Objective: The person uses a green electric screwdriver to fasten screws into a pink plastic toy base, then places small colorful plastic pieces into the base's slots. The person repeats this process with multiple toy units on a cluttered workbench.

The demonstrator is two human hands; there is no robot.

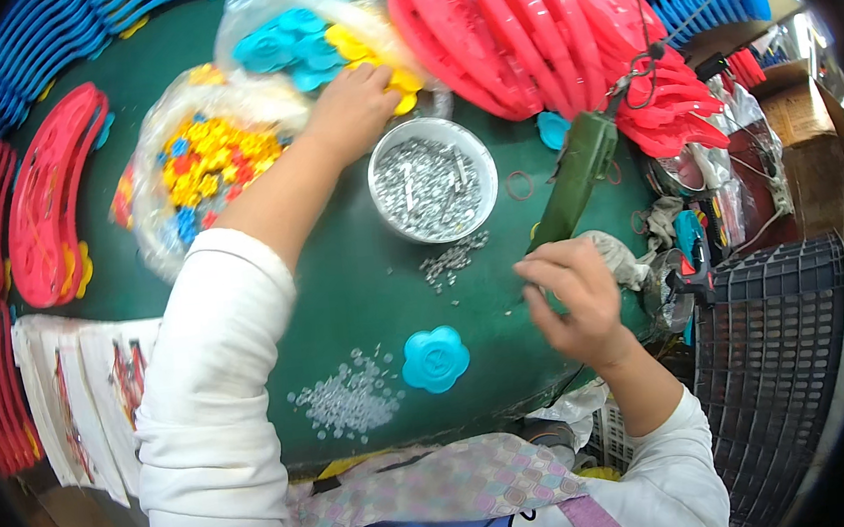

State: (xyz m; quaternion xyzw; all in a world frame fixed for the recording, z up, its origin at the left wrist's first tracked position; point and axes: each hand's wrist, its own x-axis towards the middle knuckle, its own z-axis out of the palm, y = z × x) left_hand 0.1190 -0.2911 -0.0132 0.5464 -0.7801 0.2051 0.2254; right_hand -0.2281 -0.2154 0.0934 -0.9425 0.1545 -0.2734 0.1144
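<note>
At the mouth of a clear plastic bag [245, 18], my left hand [354, 114] has its fingers curled over a yellow flower-shaped plastic piece [406, 102]. Teal flower pieces [293, 49] lie in the same bag. My right hand [581, 300] is under the lower end of a hanging green power screwdriver [575, 175], its thumb and fingers bent together; whatever they pinch is too small to make out. Between my hands stands a white tub [378, 199] full of small metal screws [425, 188]. One teal flower piece [435, 360] lies alone near the table's front edge.
Loose screws [454, 261] and clear small bits [349, 398] are scattered on the green table [343, 280]. A bag of small colourful flowers [217, 161] sits left. Red curved parts [522, 24] are heaped at the back; blue ones [42, 56] line the far left. A dark plastic crate [771, 353] stands right.
</note>
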